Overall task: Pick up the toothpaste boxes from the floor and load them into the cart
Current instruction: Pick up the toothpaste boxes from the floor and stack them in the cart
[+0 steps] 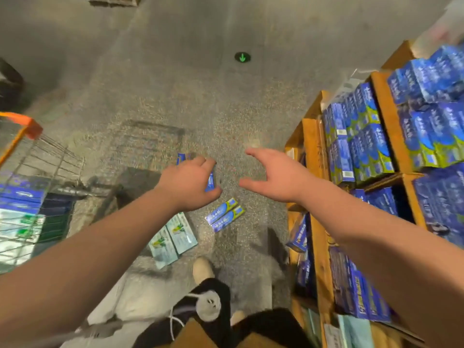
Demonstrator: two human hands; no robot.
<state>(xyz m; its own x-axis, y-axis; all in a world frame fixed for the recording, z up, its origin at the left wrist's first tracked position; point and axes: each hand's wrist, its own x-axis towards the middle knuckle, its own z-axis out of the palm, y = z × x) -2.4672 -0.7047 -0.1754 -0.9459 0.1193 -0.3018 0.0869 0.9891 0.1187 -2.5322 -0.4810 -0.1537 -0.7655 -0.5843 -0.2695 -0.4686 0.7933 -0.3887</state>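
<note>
On the right stand wooden shelves (313, 146), on the left the wire cart (37, 156). The left hand (188, 182) grips a blue toothpaste box (210, 183); the right hand (271, 177) is spread, empty. Two boxes (224, 214) lie on the floor (175, 84), lettering too blurred.

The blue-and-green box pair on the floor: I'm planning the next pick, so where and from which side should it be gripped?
Probably from above, fingers spanning its two long outer edges near the middle: the blue-and-green box pair lies flat on the floor, both boxes side by side, angled diagonally. The right hand is open and free.
</note>
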